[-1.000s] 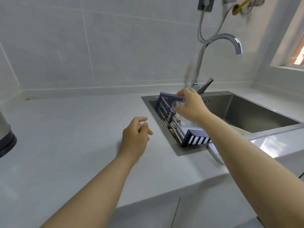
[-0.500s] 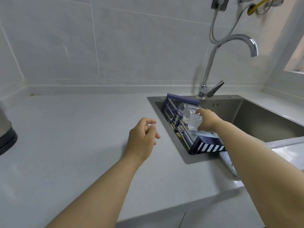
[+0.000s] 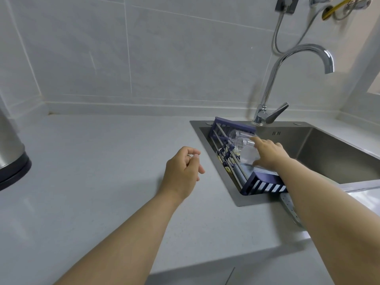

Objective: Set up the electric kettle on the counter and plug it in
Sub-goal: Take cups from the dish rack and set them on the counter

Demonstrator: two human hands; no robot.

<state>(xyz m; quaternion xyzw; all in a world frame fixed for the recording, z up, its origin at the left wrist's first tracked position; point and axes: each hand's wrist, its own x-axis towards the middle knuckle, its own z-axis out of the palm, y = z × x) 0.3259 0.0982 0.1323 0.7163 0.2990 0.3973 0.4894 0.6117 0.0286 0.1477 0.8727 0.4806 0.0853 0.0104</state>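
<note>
The steel kettle [image 3: 9,149] with its dark base ring stands on the grey counter [image 3: 98,173] at the far left edge, only partly in frame. My left hand [image 3: 183,171] hovers over the middle of the counter, fingers loosely curled and holding nothing. My right hand [image 3: 269,155] reaches into the purple drying rack [image 3: 265,185] at the sink's left side and holds a frosted clear cup [image 3: 248,157] between finger and thumb, beside two clear glasses [image 3: 239,138]. A dark wall socket [image 3: 286,4] with a grey cord sits at the top right.
A steel sink [image 3: 339,159] lies to the right, with a tall chrome tap [image 3: 273,83] behind it. Tiled walls close the back and the left corner. The counter's front edge runs below my arms.
My right hand has come down from above the rack's far end and lowered the cup into the rack. The view shifted left; my left hand barely moved.
</note>
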